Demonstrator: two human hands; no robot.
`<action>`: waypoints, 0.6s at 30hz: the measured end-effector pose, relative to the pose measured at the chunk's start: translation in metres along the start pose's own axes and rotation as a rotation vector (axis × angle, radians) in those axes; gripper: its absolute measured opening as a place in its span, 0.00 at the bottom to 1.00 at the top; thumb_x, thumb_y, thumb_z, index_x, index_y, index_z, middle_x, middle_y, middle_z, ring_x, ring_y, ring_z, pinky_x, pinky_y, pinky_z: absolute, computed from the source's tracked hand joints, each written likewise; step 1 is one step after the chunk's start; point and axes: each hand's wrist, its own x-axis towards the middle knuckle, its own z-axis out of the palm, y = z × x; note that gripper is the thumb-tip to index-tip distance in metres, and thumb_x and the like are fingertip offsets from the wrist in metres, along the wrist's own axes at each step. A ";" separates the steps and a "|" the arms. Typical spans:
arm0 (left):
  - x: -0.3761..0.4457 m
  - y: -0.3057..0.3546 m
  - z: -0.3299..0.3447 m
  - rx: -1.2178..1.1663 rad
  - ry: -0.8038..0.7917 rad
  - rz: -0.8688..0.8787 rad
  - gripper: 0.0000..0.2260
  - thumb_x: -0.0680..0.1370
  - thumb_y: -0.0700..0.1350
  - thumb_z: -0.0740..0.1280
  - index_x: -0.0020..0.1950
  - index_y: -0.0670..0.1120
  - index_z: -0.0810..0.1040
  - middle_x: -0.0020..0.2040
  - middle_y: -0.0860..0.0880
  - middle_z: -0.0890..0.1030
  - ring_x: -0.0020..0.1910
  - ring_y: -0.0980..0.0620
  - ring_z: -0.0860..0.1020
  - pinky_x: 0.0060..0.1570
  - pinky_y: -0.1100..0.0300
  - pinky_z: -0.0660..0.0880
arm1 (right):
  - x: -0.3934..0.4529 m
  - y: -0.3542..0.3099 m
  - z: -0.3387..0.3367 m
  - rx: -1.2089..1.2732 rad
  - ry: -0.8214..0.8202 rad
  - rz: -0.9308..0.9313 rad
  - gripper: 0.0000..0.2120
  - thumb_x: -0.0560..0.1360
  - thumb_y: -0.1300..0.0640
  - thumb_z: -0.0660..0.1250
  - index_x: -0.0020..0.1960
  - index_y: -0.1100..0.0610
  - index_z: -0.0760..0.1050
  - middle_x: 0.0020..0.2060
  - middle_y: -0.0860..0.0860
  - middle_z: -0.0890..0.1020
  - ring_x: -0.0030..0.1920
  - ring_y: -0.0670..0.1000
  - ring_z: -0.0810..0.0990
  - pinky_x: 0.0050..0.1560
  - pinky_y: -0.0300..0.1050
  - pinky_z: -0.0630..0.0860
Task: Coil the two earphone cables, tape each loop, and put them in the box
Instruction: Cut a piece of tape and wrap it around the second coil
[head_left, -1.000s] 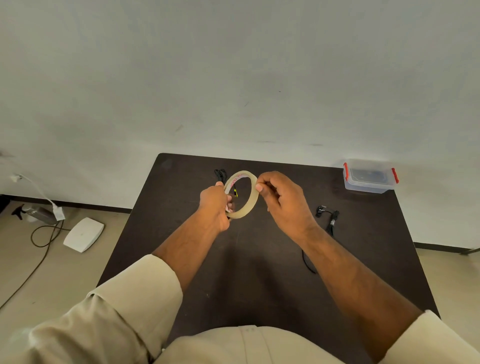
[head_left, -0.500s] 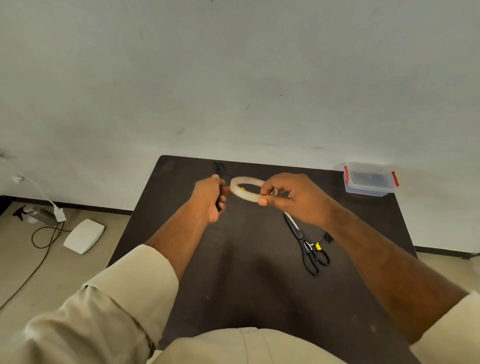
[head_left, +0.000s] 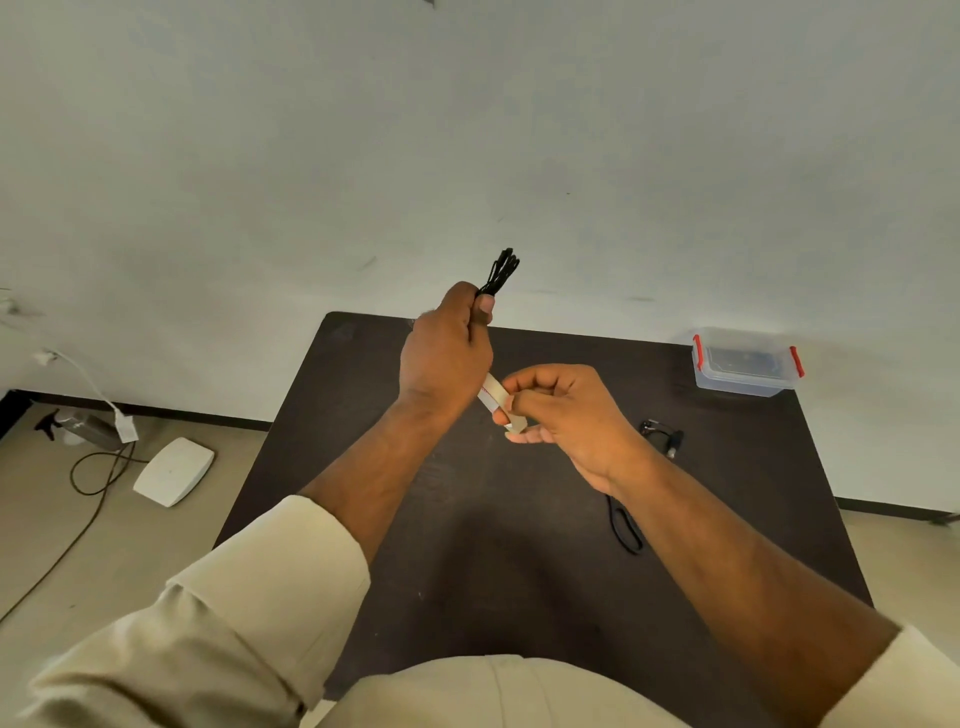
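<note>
My left hand (head_left: 445, 353) is raised over the dark table (head_left: 509, 551) and grips a coiled black earphone cable (head_left: 500, 272), whose loops stick up above my thumb. Just below it, my right hand (head_left: 563, 410) pinches the pale roll of tape (head_left: 494, 396), seen edge-on between the two hands. A second black earphone cable (head_left: 662, 435) lies loose on the table to the right, partly hidden by my right forearm. The clear plastic box (head_left: 744, 364) with red clips stands at the table's far right corner.
Black scissors (head_left: 626, 527) lie on the table beside my right forearm, mostly covered by it. On the floor to the left are a white flat device (head_left: 174, 470), a trailing cable and a spray bottle (head_left: 78, 425). A pale wall rises behind the table.
My left hand has risen with the coiled cable. The tape roll has turned edge-on and dropped lower, between the hands. My right arm now covers most of the scissors.
</note>
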 end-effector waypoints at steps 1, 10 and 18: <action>-0.001 0.000 0.000 0.021 0.010 0.009 0.12 0.83 0.51 0.55 0.47 0.45 0.71 0.30 0.44 0.78 0.29 0.43 0.78 0.32 0.44 0.77 | -0.001 -0.001 0.002 -0.004 0.017 0.010 0.08 0.72 0.66 0.68 0.45 0.57 0.84 0.43 0.59 0.85 0.48 0.54 0.85 0.55 0.58 0.80; -0.004 -0.012 0.003 0.248 0.056 -0.047 0.10 0.83 0.52 0.54 0.46 0.49 0.65 0.26 0.53 0.69 0.23 0.53 0.68 0.25 0.62 0.59 | -0.002 -0.003 0.004 -0.005 -0.016 0.045 0.11 0.75 0.66 0.66 0.47 0.53 0.84 0.42 0.54 0.86 0.47 0.48 0.85 0.56 0.56 0.80; -0.002 -0.013 0.005 0.128 0.048 -0.112 0.13 0.83 0.53 0.53 0.47 0.47 0.72 0.30 0.50 0.75 0.26 0.50 0.73 0.27 0.60 0.66 | -0.002 -0.003 -0.003 -0.010 -0.012 0.013 0.08 0.73 0.62 0.71 0.47 0.51 0.85 0.42 0.51 0.87 0.47 0.48 0.85 0.50 0.49 0.80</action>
